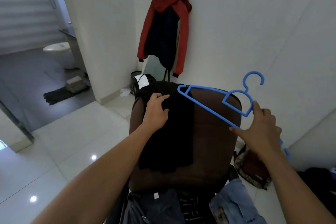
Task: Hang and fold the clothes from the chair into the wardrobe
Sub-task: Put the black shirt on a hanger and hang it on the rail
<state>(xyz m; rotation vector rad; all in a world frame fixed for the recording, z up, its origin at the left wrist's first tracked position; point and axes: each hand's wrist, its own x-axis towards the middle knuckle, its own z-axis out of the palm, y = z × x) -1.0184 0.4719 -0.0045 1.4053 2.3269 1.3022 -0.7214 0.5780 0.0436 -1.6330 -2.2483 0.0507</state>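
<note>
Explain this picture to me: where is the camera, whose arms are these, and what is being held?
There is no machine here. A person wears one wide-angle camera on the head, looking forward and down, so the two arms are their own. The left hand grips a black garment draped over the brown chair back. The right hand pinches a blue plastic hanger, held above the chair. Light blue jeans and other dark clothes lie on the seat below. A red and navy jacket hangs by the wall behind.
</note>
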